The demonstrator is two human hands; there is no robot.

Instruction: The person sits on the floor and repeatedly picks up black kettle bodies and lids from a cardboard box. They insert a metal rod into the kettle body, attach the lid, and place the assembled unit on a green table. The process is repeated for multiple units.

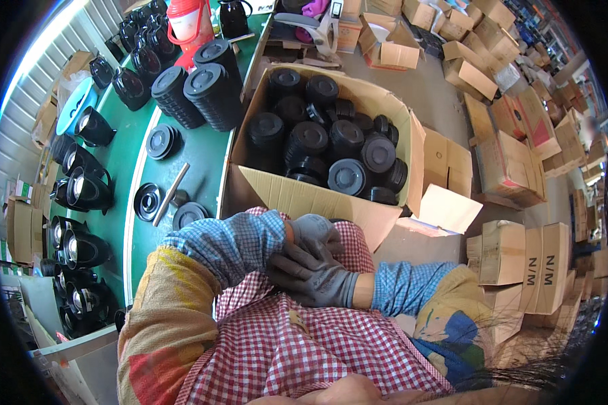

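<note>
Both my hands wear grey gloves and meet in front of my red-and-white checked apron (297, 344). My right hand (314, 278) reaches across to the left, its fingers stretched out and lying near my left wrist; nothing shows in it. My left hand (316, 231) is just beyond it, back of the glove upward, with its fingers mostly hidden. Close ahead stands an open cardboard box (297, 196) holding many round black lids (346, 177), some in stacks. To the left, on the green table (125, 169), lie a loose black lid (190, 214) and a black ring-shaped part (148, 201).
Tall stacks of black lids (213, 98) and a short stack (163, 141) stand on the table by a light strip (171, 194). Black jugs (88, 189) line its left side. A red-and-white jug (188, 23) is at the far end. Cardboard boxes (513, 169) fill the right.
</note>
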